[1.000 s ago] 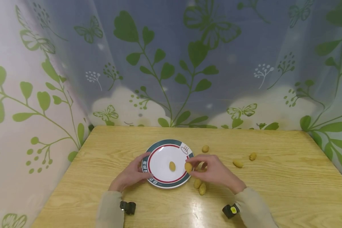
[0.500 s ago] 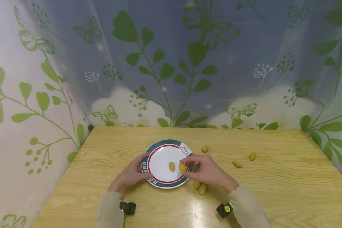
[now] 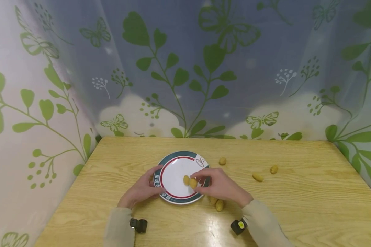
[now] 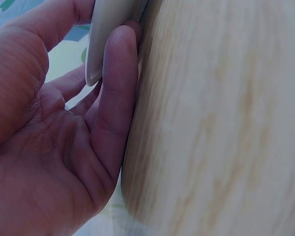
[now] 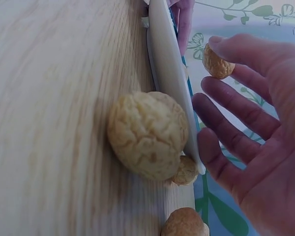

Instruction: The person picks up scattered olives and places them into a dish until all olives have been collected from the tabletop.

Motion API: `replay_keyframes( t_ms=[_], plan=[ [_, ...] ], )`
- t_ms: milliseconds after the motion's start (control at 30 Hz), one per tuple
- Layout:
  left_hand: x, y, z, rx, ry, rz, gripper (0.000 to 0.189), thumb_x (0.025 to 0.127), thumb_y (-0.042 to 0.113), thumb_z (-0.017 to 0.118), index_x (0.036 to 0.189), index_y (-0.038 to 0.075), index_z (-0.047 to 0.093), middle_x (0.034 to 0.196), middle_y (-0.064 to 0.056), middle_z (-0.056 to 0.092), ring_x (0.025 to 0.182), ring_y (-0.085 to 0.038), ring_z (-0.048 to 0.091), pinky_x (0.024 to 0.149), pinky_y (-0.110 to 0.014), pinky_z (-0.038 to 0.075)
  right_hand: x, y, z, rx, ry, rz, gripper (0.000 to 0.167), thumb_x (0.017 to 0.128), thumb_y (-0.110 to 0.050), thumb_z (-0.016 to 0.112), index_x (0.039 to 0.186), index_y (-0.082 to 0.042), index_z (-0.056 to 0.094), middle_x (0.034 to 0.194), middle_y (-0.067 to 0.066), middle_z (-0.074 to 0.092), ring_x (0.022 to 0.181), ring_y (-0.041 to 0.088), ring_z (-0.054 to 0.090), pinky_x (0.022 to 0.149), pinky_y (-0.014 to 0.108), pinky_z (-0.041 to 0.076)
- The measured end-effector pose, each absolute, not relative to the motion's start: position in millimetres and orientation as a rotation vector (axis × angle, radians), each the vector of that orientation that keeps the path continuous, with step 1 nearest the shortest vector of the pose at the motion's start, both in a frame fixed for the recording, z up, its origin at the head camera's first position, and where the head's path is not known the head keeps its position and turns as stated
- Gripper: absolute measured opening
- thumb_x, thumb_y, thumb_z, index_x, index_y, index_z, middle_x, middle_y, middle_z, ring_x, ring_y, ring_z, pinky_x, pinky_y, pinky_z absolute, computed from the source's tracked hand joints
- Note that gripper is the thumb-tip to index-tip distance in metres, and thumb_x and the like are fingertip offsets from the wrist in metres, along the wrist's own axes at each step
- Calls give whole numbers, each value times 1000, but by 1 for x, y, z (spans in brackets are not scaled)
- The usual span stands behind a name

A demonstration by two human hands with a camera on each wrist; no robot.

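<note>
A round white plate (image 3: 173, 168) with a blue-green rim and red ring sits on the table. My left hand (image 3: 141, 188) grips its left edge, thumb on the rim; in the left wrist view, fingers reach under the plate edge (image 4: 103, 49). My right hand (image 3: 221, 187) pinches a wrinkled, yellow-brown, nut-like oval (image 3: 193, 183) between thumb and fingertips over the plate. A second such oval (image 3: 186, 180) lies on the plate, overlapped slightly by the held one. In the right wrist view the held oval (image 5: 216, 63) shows above the plate's surface, other fingers spread.
Two similar ovals (image 3: 219, 205) lie against the plate's lower right, partly under my right hand. Another oval (image 3: 222, 161) sits beyond the hand, and two more (image 3: 258, 176) lie farther right on the wooden table (image 3: 312, 199). A patterned curtain (image 3: 185, 103) stands behind the table.
My right hand has moved left with the pinched oval, from the plate's right rim to right beside the oval on the plate. The left hand keeps its hold on the plate.
</note>
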State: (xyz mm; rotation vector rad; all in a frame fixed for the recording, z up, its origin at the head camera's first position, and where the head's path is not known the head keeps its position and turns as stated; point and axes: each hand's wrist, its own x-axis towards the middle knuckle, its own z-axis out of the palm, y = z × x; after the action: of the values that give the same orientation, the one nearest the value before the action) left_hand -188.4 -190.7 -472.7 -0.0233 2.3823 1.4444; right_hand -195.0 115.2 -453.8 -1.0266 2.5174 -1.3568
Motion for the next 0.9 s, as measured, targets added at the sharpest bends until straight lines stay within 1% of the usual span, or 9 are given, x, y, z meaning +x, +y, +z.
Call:
replay_keyframes(
  t_ms=[133, 300, 500, 900],
  plan=[
    [-188, -191, -471, -13, 2382, 1443, 89, 83, 15, 86, 157, 27, 39, 147, -16, 51, 103, -24, 62, 77, -32, 57, -196, 114, -453, -1006, 2516, -1320, 34, 88, -19, 81, 120, -13, 74, 93, 6, 74, 82, 11, 67, 70, 22, 57],
    [-188, -191, -472, -11, 2375, 1453, 89, 83, 15, 86, 157, 27, 38, 146, -16, 52, 102, -23, 62, 76, -32, 56, -197, 112, -452, -981, 2524, -1269, 33, 88, -19, 80, 120, -13, 75, 92, 4, 74, 81, 7, 66, 71, 21, 56],
    [-189, -190, -472, -20, 2377, 1447, 89, 83, 15, 86, 157, 27, 39, 149, -15, 50, 103, -23, 62, 76, -31, 57, -197, 111, -452, -968, 2537, -1227, 33, 88, -20, 81, 120, -13, 75, 93, 3, 74, 81, 7, 68, 71, 21, 56],
    [-189, -190, -472, -23, 2373, 1454, 88, 83, 14, 85, 157, 27, 39, 144, -16, 53, 99, -22, 63, 74, -31, 56, -198, 108, -456, -946, 2598, -1138, 31, 87, -21, 81, 117, -16, 76, 92, -4, 73, 81, 4, 67, 72, 20, 53]
  ],
)
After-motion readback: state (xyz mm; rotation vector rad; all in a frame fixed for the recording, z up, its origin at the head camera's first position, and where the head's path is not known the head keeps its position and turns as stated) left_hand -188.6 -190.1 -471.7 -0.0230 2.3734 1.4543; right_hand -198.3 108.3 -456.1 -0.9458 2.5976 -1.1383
